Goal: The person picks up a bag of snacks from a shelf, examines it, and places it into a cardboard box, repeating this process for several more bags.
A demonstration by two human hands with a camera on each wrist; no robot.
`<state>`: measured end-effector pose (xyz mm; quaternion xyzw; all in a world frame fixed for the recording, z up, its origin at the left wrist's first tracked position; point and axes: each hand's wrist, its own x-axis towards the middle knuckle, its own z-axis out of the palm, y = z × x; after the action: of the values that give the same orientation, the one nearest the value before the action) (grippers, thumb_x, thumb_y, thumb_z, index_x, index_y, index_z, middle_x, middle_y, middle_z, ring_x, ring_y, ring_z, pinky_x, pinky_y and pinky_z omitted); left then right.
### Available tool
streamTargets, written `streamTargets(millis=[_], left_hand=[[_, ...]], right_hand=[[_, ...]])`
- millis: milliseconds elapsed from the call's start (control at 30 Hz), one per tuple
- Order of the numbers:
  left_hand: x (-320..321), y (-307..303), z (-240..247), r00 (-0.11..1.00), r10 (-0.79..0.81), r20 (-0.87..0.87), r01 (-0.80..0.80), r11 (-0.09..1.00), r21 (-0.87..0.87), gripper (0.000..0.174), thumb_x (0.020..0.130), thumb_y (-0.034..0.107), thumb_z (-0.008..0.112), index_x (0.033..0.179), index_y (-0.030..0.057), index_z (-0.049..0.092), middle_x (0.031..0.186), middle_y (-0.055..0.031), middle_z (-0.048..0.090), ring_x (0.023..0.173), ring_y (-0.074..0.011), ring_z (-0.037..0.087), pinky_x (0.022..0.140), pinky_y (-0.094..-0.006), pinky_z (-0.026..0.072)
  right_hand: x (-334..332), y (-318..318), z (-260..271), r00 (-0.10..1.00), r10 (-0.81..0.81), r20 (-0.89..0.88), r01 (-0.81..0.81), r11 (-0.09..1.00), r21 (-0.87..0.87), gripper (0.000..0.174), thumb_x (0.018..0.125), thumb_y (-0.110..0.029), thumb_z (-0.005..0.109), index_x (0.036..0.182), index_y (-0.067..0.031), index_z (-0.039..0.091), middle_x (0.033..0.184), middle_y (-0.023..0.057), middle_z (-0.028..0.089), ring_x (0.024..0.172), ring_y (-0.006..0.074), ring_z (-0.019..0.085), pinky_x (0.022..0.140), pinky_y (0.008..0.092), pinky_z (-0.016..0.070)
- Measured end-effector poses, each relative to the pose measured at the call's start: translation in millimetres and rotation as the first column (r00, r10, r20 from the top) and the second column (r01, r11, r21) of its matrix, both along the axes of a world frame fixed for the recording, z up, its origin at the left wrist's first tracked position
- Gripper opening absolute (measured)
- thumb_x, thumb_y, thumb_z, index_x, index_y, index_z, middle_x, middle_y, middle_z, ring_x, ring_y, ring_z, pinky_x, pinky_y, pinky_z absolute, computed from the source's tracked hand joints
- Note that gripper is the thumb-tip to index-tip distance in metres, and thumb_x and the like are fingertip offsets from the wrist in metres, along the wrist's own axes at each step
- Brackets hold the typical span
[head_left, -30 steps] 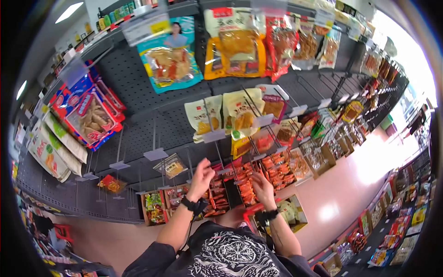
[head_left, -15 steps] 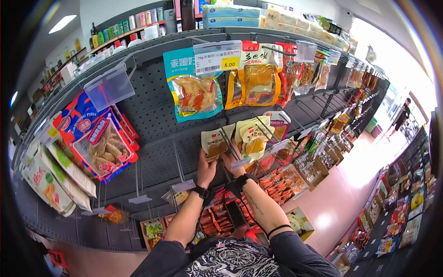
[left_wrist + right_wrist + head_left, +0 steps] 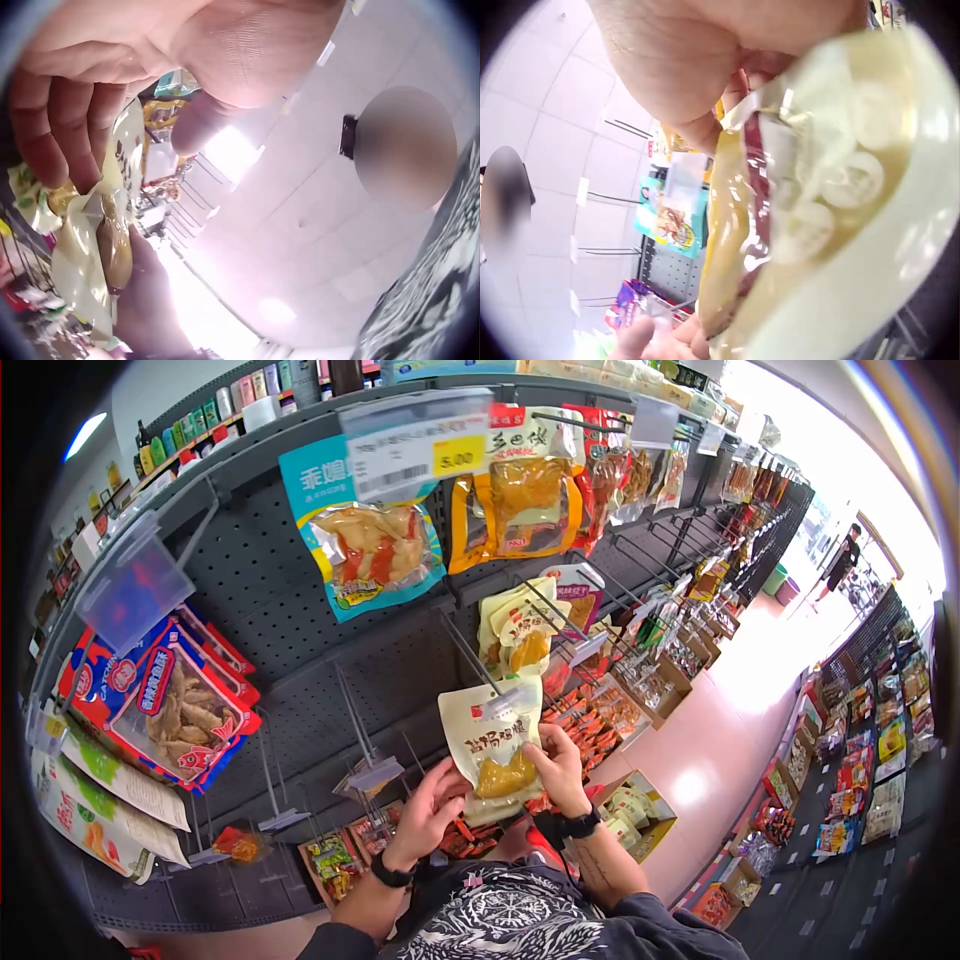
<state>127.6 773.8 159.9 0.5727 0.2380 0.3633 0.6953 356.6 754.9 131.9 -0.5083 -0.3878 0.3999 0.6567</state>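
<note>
A cream packet with a golden-brown item in its window [image 3: 490, 735] stands upright below a shelf hook. My right hand [image 3: 562, 770] grips its lower right side, thumb over the front. Beside its lower left edge is my left hand [image 3: 428, 815], fingers bent loosely. In the left wrist view, the left hand's fingertips lie against the packet [image 3: 82, 255] while the thumb stands apart. The right wrist view shows the right hand [image 3: 727, 60] pinching the packet [image 3: 840, 225]. Whether the hook passes through the packet's top, I cannot tell.
Similar cream packets [image 3: 522, 625] hang behind it. A teal packet [image 3: 365, 545] and orange-edged packets [image 3: 525, 495] hang above; red-and-blue packets [image 3: 165, 700] are at left. Hook rods with clear tag holders [image 3: 372, 772] jut out nearby. Boxes of snacks [image 3: 635, 815] stand below.
The hands have come lower and nearer the body with a cream packet, which the right hand now grips from the front. A second ago both hands were empty below the hooks.
</note>
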Motion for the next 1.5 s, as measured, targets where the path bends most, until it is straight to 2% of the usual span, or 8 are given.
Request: streamTargets(millis=[233, 467, 733, 800, 1000, 1133, 1267, 1500], left_hand=[[13, -32, 39, 0.997, 0.033, -0.066, -0.035, 0.999, -0.027, 0.068, 0.09, 0.015, 0.054, 0.147, 0.0007, 0.019, 0.137, -0.0169, 0.045, 0.122, -0.0241, 0.047, 0.098, -0.035, 0.0415], [44, -50, -13, 0.986, -0.025, -0.167, 0.005, 0.992, -0.123, 0.062, 0.091, 0.015, 0.053, 0.144, -0.0016, 0.027, 0.135, -0.0156, 0.049, 0.119, -0.0211, 0.051, 0.09, -0.0289, 0.0448], [91, -84, -80, 0.916, -0.196, -0.349, 0.101, 0.957, -0.273, 0.043, 0.094, 0.014, 0.052, 0.134, -0.0006, 0.043, 0.131, -0.0113, 0.053, 0.115, -0.0196, 0.055, 0.091, -0.0294, 0.0437], [103, -93, -93, 0.917, -0.202, -0.343, 0.107, 0.955, -0.277, 0.041, 0.094, 0.011, 0.052, 0.133, -0.001, 0.044, 0.129, -0.0113, 0.055, 0.115, -0.0193, 0.055, 0.092, -0.0298, 0.0435], [127, -109, -96, 0.874, -0.239, -0.423, 0.113, 0.947, -0.301, 0.04, 0.093, 0.009, 0.056, 0.131, -0.0002, 0.045, 0.126, -0.0101, 0.056, 0.112, -0.0167, 0.055, 0.097, -0.0286, 0.0431], [110, -117, -101, 0.887, -0.189, -0.422, 0.06, 0.952, -0.301, 0.04, 0.093, 0.008, 0.055, 0.131, -0.0003, 0.046, 0.126, -0.0106, 0.055, 0.113, -0.0172, 0.055, 0.096, -0.0289, 0.0437], [85, -121, -99, 0.883, -0.158, -0.442, 0.04, 0.963, -0.265, 0.04, 0.093, 0.008, 0.055, 0.13, -0.001, 0.046, 0.126, -0.0112, 0.056, 0.111, -0.0171, 0.056, 0.095, -0.0287, 0.0439], [30, -122, -121, 0.879, -0.141, -0.455, 0.042, 0.974, -0.221, 0.038, 0.093, 0.009, 0.057, 0.128, -0.0009, 0.048, 0.123, -0.0108, 0.058, 0.11, -0.0174, 0.057, 0.094, -0.0288, 0.0449]], right_hand=[[15, -15, 34, 0.999, 0.042, 0.028, -0.044, 0.997, 0.065, 0.021, 0.087, -0.007, 0.066, 0.104, -0.0001, 0.057, 0.083, -0.0021, 0.059, 0.075, 0.0025, 0.052, 0.067, 0.0187, 0.0427], [75, -58, -21, 0.959, 0.219, 0.181, -0.2, 0.973, -0.114, 0.028, 0.082, -0.005, 0.07, 0.106, -0.0013, 0.055, 0.096, 0.0012, 0.059, 0.086, 0.0067, 0.054, 0.075, 0.0237, 0.0464], [205, -211, -203, 0.805, -0.426, 0.412, 0.584, 0.687, -0.433, 0.028, 0.079, -0.01, 0.07, 0.101, -0.0011, 0.055, 0.091, 0.0129, 0.067, 0.086, 0.0218, 0.065, 0.078, 0.0325, 0.0514], [220, -241, -253, 0.785, -0.491, 0.379, 0.62, 0.641, -0.454, 0.023, 0.082, -0.001, 0.063, 0.101, 0.0003, 0.05, 0.089, 0.0092, 0.064, 0.082, 0.0147, 0.061, 0.072, 0.0295, 0.0501], [208, -269, -343, 0.772, -0.135, 0.621, 0.61, 0.431, -0.664, 0.043, 0.076, -0.015, 0.069, 0.113, -0.0021, 0.053, 0.102, 0.0174, 0.066, 0.097, 0.0307, 0.064, 0.084, 0.0386, 0.0506], [193, -265, -331, 0.915, 0.098, 0.39, 0.322, 0.402, -0.857, 0.05, 0.075, -0.03, 0.071, 0.116, -0.0034, 0.059, 0.107, 0.0173, 0.066, 0.101, 0.0312, 0.063, 0.089, 0.0386, 0.0491], [150, -268, -302, 0.678, 0.66, 0.322, -0.004, 0.442, -0.897, 0.057, 0.077, -0.044, 0.068, 0.118, -0.0063, 0.059, 0.108, 0.0175, 0.066, 0.101, 0.0323, 0.063, 0.089, 0.0395, 0.0484], [113, -289, -329, 0.615, 0.665, 0.425, 0.239, 0.356, -0.903, 0.03, 0.085, -0.014, 0.051, 0.114, -0.0102, 0.057, 0.104, 0.0214, 0.065, 0.1, 0.0364, 0.062, 0.084, 0.0451, 0.0497]])
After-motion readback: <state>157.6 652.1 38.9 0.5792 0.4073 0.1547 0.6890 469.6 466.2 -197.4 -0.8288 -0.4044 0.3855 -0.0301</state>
